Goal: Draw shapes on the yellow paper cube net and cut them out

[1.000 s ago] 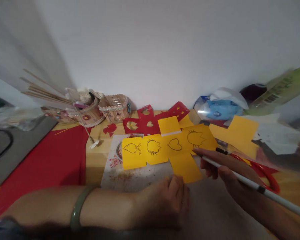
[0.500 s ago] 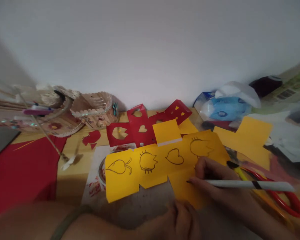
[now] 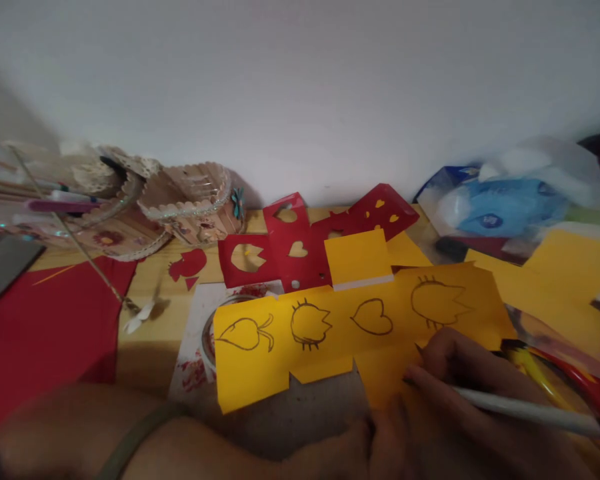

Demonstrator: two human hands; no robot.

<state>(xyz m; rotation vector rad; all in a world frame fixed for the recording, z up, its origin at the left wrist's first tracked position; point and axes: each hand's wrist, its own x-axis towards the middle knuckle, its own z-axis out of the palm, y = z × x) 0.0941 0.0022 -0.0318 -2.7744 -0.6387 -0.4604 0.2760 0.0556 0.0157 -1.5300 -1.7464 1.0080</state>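
Note:
A white pen (image 3: 525,408) is gripped in my right hand (image 3: 460,380). Its dark tip is near the yellow card (image 3: 260,387), just below the fourth drawn outline. That card is a cut-out box shape with tabs, bearing a heart, a leaf-like shape with curled ends, and two rounded shapes with jagged ends and short strokes, all in dark lines. At the bottom, my left hand (image 3: 370,440) has its fingers curled by the card's lower flap. Dim light and blur hide whether it pinches the flap.
Behind the card lie a red cut-out sheet (image 3: 285,257) with heart holes and a small yellow piece (image 3: 359,257). Left are craft-stick holders (image 3: 195,207) and red paper (image 3: 45,333). A tape roll (image 3: 209,340) is partly covered. Red-handled scissors (image 3: 587,377) and a blue packet (image 3: 510,207) are at right.
The view has turned slightly left, so most things sit further right. More short strokes show under the fourth outline. The pen stays in my right hand, now with its tip visible.

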